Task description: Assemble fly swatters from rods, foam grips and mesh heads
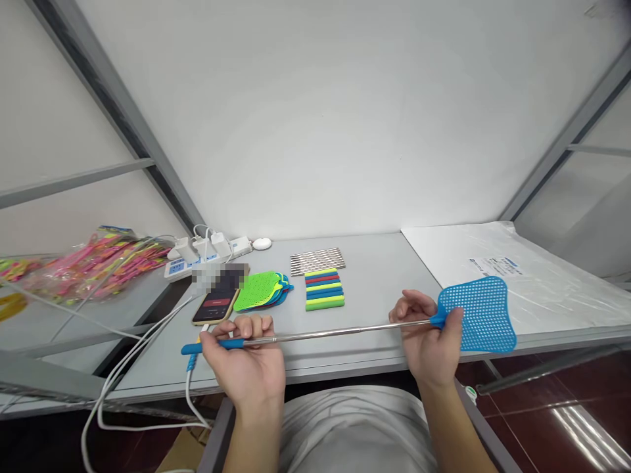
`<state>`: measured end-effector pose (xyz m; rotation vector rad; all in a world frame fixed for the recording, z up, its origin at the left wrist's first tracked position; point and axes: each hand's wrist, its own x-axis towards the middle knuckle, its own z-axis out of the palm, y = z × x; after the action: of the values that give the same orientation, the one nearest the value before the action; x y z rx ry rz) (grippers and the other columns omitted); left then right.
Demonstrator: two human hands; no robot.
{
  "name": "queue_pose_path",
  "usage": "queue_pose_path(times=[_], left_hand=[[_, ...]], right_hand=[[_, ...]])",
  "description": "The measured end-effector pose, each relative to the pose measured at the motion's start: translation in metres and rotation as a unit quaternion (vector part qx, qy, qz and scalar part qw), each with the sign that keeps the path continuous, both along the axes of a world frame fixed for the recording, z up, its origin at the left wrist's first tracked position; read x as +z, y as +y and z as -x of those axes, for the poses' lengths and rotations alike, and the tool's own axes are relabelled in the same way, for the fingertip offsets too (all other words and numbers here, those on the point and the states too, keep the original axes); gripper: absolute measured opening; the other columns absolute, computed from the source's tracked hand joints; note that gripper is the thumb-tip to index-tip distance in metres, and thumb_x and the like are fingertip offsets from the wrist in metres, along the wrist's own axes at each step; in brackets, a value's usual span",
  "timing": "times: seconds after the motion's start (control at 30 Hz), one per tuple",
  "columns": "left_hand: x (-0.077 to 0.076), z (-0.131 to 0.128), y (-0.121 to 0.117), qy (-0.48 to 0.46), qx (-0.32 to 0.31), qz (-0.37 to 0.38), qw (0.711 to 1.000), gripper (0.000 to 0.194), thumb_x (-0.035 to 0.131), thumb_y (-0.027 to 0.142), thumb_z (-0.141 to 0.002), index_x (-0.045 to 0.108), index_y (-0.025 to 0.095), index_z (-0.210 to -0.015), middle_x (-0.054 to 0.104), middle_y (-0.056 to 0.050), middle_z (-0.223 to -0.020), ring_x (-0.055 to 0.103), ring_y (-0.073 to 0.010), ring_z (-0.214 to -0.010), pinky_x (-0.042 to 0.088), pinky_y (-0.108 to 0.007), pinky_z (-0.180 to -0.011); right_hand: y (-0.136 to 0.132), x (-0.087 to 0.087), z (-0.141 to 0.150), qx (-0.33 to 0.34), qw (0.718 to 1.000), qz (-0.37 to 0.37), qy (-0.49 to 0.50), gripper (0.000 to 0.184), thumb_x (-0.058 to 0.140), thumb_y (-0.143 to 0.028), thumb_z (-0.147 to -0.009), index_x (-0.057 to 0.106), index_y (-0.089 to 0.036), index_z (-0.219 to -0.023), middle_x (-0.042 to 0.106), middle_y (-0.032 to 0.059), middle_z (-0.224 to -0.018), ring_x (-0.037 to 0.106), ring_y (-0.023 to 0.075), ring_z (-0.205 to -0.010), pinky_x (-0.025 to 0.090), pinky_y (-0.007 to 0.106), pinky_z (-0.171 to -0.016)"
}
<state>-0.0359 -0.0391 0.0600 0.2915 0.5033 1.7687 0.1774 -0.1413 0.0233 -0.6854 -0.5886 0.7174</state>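
I hold a blue fly swatter level above the near edge of the grey table (384, 276). My left hand (244, 364) is closed round its blue handle (217, 344), palm up. My right hand (428, 335) grips the far end of the extended metal rod (335, 333), right where it joins the blue mesh head (480, 312). Behind the rod on the table lie a stack of coloured mesh heads (261, 290), a pile of coloured handles (324, 289) and a row of metal rods (317, 260).
A phone (217, 303) on a white cable lies by my left hand. A power strip with chargers (202, 253) and a small white puck (261, 244) sit at the back. A clear bag of finished swatters (89, 263) lies left. White plastic-wrapped sheets (513, 263) cover the right side.
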Motion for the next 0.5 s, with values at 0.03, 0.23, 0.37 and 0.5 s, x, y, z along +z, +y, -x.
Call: queue_pose_path(times=[0.03, 0.23, 0.37, 0.5], left_hand=[[-0.001, 0.0, 0.001, 0.002, -0.002, 0.003, 1.0, 0.043, 0.031, 0.04, -0.098, 0.043, 0.019, -0.063, 0.037, 0.004, -0.053, 0.03, -0.0114, -0.049, 0.033, -0.025, -0.051], [-0.01, -0.012, -0.004, 0.023, -0.024, -0.012, 0.999, 0.038, 0.039, 0.036, -0.096, 0.039, 0.019, -0.062, 0.039, 0.004, -0.054, 0.034, -0.0112, -0.052, 0.036, -0.026, -0.055], [-0.021, -0.039, -0.021, 0.054, -0.087, -0.038, 0.994, 0.034, 0.044, 0.041, -0.095, 0.042, 0.02, -0.068, 0.048, 0.003, -0.06, 0.045, -0.0132, -0.06, 0.041, -0.029, -0.064], [-0.029, -0.063, -0.036, 0.082, -0.121, -0.05, 0.988, 0.034, 0.041, 0.043, -0.096, 0.043, 0.021, -0.07, 0.054, 0.001, -0.065, 0.051, -0.0148, -0.067, 0.043, -0.029, -0.07]], right_hand=[[0.001, -0.001, 0.001, -0.013, 1.0, 0.003, 0.003, 0.062, 0.026, -0.063, -0.094, 0.073, -0.023, -0.102, 0.057, 0.0043, -0.076, 0.05, 0.0172, -0.07, 0.042, 0.032, -0.066], [0.009, -0.006, 0.012, -0.084, 0.996, 0.015, -0.003, 0.052, 0.028, -0.047, -0.098, 0.07, -0.021, -0.112, 0.066, 0.0077, -0.099, 0.056, 0.0188, -0.081, 0.041, 0.036, -0.079], [0.016, -0.007, 0.027, -0.055, 0.998, 0.024, 0.013, 0.049, 0.028, -0.044, -0.098, 0.069, -0.022, -0.114, 0.068, 0.009, -0.108, 0.059, 0.0206, -0.087, 0.042, 0.038, -0.082], [0.019, -0.009, 0.037, -0.076, 0.997, 0.022, 0.018, 0.049, 0.028, -0.044, -0.099, 0.07, -0.022, -0.111, 0.069, 0.0095, -0.108, 0.059, 0.0204, -0.085, 0.042, 0.04, -0.085]])
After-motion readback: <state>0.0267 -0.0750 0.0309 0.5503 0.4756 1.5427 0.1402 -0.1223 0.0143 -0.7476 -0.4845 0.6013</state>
